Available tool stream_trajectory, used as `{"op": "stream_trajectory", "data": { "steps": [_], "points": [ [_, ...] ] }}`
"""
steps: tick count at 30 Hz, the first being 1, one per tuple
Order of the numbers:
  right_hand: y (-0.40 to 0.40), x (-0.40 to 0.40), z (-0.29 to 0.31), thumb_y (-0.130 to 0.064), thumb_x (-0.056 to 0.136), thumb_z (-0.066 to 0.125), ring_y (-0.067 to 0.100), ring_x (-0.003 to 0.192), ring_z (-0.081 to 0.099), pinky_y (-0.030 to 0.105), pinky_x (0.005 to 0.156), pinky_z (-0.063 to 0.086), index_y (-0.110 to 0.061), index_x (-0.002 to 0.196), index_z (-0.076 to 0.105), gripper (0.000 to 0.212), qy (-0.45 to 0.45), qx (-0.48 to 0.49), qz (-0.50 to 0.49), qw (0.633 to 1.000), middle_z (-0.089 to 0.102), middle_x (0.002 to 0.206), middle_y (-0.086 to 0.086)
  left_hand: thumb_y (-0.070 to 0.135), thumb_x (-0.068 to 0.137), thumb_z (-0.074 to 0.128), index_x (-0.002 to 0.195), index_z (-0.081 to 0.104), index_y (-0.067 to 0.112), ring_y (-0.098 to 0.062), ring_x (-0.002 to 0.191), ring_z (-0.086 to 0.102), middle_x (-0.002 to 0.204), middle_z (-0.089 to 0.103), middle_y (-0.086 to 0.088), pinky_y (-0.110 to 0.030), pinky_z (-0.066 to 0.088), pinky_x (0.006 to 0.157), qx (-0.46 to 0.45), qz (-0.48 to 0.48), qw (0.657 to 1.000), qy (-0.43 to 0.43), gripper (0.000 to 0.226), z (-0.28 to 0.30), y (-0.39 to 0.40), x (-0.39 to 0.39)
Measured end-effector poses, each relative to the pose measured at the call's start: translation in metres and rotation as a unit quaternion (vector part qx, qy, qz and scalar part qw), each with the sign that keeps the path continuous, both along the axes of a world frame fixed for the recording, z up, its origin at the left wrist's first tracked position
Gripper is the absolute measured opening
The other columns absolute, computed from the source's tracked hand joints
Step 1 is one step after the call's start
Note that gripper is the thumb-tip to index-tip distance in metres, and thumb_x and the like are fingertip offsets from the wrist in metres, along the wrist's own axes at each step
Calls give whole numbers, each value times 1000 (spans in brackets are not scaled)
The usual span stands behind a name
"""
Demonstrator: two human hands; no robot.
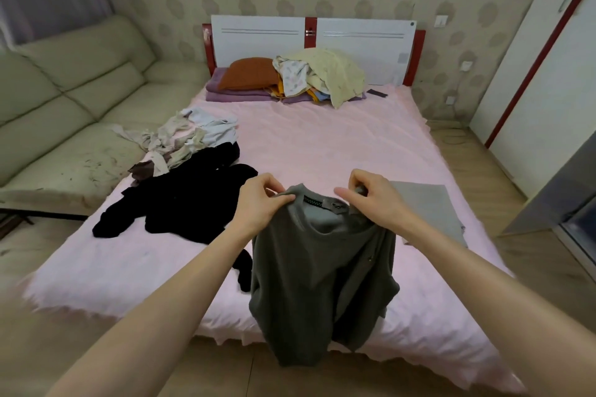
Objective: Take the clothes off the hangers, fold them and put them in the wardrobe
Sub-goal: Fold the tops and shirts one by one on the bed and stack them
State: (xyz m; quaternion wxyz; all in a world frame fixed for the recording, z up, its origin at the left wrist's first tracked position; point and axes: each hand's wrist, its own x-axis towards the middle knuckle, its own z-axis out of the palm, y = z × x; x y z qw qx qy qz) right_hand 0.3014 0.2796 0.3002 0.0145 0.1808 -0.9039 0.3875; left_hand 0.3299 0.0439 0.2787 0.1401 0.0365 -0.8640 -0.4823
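The grey sweater [322, 274] hangs in the air over the near edge of the bed [322, 145], pinched at its shoulders beside the collar by the left hand [263, 200] and the right hand [371, 196], with its body and sleeves drooping in folds toward the floor. No hanger shows inside it (the neck opening looks empty). The likeliest trouble is a crooked lay-down: held only by fingertip pinches, the knit could slip from one hand and drop off the mattress edge. The bunched sleeves could also fold under the body unseen. It might land on the black garments [180, 200] just to its left, or overlap the flat grey piece [429, 206] at the right.
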Motion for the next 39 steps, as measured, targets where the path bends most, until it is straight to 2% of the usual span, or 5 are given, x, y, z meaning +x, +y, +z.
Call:
{"op": "stream_trajectory", "data": {
  "steps": [5,10,19,28,39],
  "points": [
    [-17,11,4,-43,81,73,4,84,56,17,73,44,-34,105,67,27,24,11,48,999,61,94,-16,12,72,84,68,61,20,-9,72,65,73,69,2,-23,51,69,46,-113,992,35,24,7,21,9],
    [-17,13,9,-13,85,70,-1,58,50,10,56,37,-13,82,71,4,-22,-15,82,996,57,57,-16,10,72,80,72,64,18,-16,79,67,78,71,3,-34,55,74,51,-161,985,32,19,5,27,7],
    [17,15,-2,0,86,49,4,60,48,15,58,38,-22,87,61,25,-4,12,31,999,62,77,-1,14,83,68,78,64,23,-14,80,65,85,68,8,-39,55,82,-133,-205,961,-133,11,-51,24,9],
    [68,41,0,-10,76,46,24,82,60,38,74,48,-33,80,60,27,9,-38,-20,999,66,81,1,23,86,66,106,69,22,-8,89,65,103,69,8,-23,52,80,-50,-195,977,-70,21,-48,109,8],
    [136,67,0,10,79,47,17,76,55,18,70,42,-15,79,64,30,13,-28,-92,995,63,77,0,9,87,62,92,72,10,-16,92,64,94,71,-2,-28,48,83,-138,-337,928,-80,12,-44,169,2]
  ]
}}
